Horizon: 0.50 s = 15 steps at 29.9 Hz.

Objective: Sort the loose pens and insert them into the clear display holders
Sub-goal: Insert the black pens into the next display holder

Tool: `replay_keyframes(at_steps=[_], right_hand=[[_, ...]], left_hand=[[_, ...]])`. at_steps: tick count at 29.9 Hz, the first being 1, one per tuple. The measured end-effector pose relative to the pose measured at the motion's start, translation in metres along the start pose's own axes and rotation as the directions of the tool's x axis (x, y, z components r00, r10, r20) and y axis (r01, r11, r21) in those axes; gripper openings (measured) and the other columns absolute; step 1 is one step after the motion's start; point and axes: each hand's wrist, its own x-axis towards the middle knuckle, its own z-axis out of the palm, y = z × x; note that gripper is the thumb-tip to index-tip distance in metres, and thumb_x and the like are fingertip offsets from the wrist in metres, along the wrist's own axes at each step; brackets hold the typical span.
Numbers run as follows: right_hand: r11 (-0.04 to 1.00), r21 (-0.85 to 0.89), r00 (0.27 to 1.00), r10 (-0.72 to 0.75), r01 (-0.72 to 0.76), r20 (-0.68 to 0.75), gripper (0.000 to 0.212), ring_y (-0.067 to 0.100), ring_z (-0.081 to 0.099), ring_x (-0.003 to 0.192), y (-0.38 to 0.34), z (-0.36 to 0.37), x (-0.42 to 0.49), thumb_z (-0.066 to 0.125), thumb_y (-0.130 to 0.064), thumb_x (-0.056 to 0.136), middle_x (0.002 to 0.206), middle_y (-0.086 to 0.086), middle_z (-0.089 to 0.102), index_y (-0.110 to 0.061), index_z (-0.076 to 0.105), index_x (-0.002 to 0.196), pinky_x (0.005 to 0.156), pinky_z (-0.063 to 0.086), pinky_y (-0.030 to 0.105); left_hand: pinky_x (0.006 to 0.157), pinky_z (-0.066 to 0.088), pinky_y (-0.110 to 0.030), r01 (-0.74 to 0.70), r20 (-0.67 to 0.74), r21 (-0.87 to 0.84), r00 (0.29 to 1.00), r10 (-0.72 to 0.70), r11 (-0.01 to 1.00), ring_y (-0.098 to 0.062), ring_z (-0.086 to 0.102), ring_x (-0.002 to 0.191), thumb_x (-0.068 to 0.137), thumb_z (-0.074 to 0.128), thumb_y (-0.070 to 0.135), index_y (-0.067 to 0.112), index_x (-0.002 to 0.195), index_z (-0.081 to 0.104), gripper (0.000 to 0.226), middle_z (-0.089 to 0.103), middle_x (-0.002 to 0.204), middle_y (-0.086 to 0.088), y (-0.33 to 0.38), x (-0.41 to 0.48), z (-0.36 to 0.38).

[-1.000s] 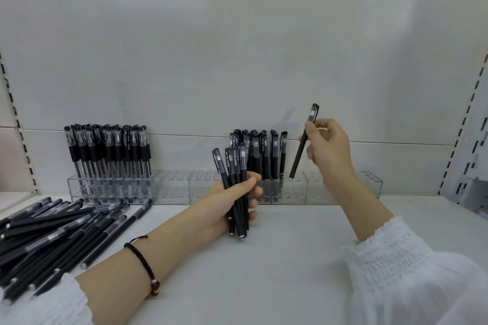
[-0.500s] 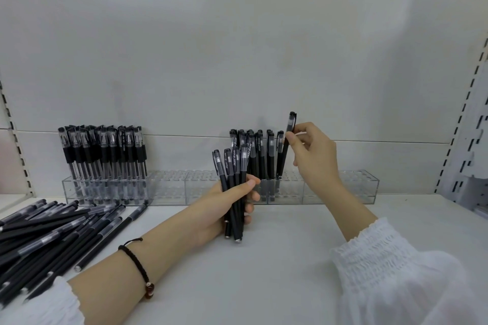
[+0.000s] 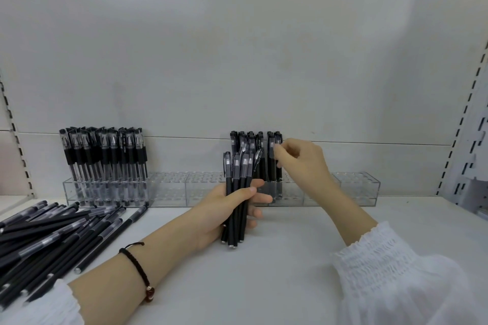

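At clear acrylic holder (image 3: 356,187), right hand (image 3: 303,163) pinches black capped pen (image 3: 277,138), left hand (image 3: 224,208) clutches bundle (image 3: 237,166); I'd expect tilt jams.

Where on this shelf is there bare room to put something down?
The shelf is bare between the forearms and right of the right hand, in front of the holders. Loose pens crowd its left side. The left hand grips a bundle.

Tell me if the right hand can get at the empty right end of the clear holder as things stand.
Probably yes. The right hand pinches a pen standing mid-row; the holder's empty right end lies just beside it, with nothing between.
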Motion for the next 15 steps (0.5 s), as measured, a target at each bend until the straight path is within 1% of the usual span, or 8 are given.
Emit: replay_keyframes(at_steps=[2,4,5,7,9,11,13,15], right_hand=[[0.999,0.042,0.987,-0.035,0.029,0.156,0.032,0.006,0.049,0.054,-0.007,0.002,-0.004,0.058,-0.033,0.089,0.066,0.007,0.067,-0.011,0.068,0.069,0.057,0.042,0.024],[0.998,0.042,0.960,-0.055,0.045,0.275,0.034,0.005,0.049,0.053,-0.010,0.005,-0.008,0.059,-0.035,0.091,0.060,0.003,0.064,-0.013,0.069,0.067,0.054,0.041,0.019],[0.998,0.056,0.952,-0.057,0.042,0.300,0.034,0.005,0.048,0.053,-0.011,0.006,-0.009,0.060,-0.034,0.091,0.059,0.004,0.063,-0.014,0.070,0.065,0.054,0.040,0.018],[0.994,0.108,0.948,-0.049,0.016,0.314,0.029,0.006,0.053,0.058,-0.013,0.006,-0.009,0.063,-0.031,0.090,0.065,0.007,0.067,-0.018,0.070,0.065,0.056,0.042,0.018],[0.981,0.192,0.940,-0.030,-0.037,0.339,0.022,0.002,0.057,0.059,-0.015,0.005,-0.008,0.067,-0.027,0.089,0.067,0.000,0.069,-0.020,0.072,0.069,0.056,0.043,0.014],[0.956,0.274,0.923,-0.009,-0.105,0.384,0.013,-0.002,0.054,0.052,-0.017,0.004,-0.008,0.068,-0.023,0.089,0.068,-0.007,0.069,-0.019,0.072,0.077,0.051,0.041,0.011],[0.934,0.324,0.910,0.006,-0.153,0.414,0.008,0.000,0.047,0.047,-0.017,0.002,-0.008,0.069,-0.021,0.089,0.067,-0.009,0.067,-0.016,0.069,0.083,0.046,0.038,0.012],[0.926,0.334,0.904,0.018,-0.176,0.428,0.007,0.002,0.043,0.045,-0.017,0.001,-0.007,0.068,-0.020,0.090,0.058,-0.012,0.061,-0.015,0.066,0.086,0.043,0.035,0.012]], left_hand=[[0.058,0.053,-0.025,-0.006,0.020,0.031,1.000,0.005,0.999,-0.012,0.067,0.068,0.100,0.050,0.019,0.016,0.123,0.058,0.024,0.074,0.107,-0.006,0.000,0.000,0.000],[0.060,0.053,-0.026,-0.002,0.043,0.036,0.999,0.000,0.999,-0.013,0.068,0.072,0.100,0.050,0.021,0.018,0.125,0.057,0.025,0.073,0.112,-0.006,-0.001,0.000,-0.001],[0.061,0.053,-0.027,0.003,0.054,0.026,0.999,-0.004,1.000,-0.015,0.069,0.074,0.100,0.050,0.021,0.018,0.125,0.057,0.026,0.072,0.113,-0.007,-0.001,0.000,-0.001],[0.062,0.054,-0.028,0.009,0.062,0.012,0.998,-0.010,1.000,-0.017,0.071,0.078,0.100,0.050,0.021,0.018,0.124,0.057,0.026,0.072,0.113,-0.008,0.000,0.000,-0.002],[0.063,0.055,-0.028,0.005,0.057,0.002,0.998,-0.005,1.000,-0.019,0.072,0.082,0.100,0.048,0.020,0.018,0.124,0.058,0.025,0.073,0.112,-0.008,0.001,0.000,-0.002],[0.064,0.056,-0.029,0.004,0.059,-0.033,0.998,-0.002,0.999,-0.021,0.072,0.083,0.101,0.047,0.018,0.017,0.125,0.057,0.026,0.072,0.112,-0.009,0.003,-0.001,-0.001],[0.066,0.056,-0.030,0.001,0.071,-0.057,0.997,0.003,0.998,-0.021,0.072,0.083,0.101,0.045,0.016,0.016,0.126,0.057,0.027,0.072,0.113,-0.009,0.003,-0.001,0.001],[0.067,0.056,-0.029,-0.009,0.079,-0.057,0.997,0.014,0.998,-0.019,0.071,0.081,0.101,0.044,0.016,0.017,0.126,0.057,0.028,0.072,0.114,-0.008,0.003,-0.002,0.002]])
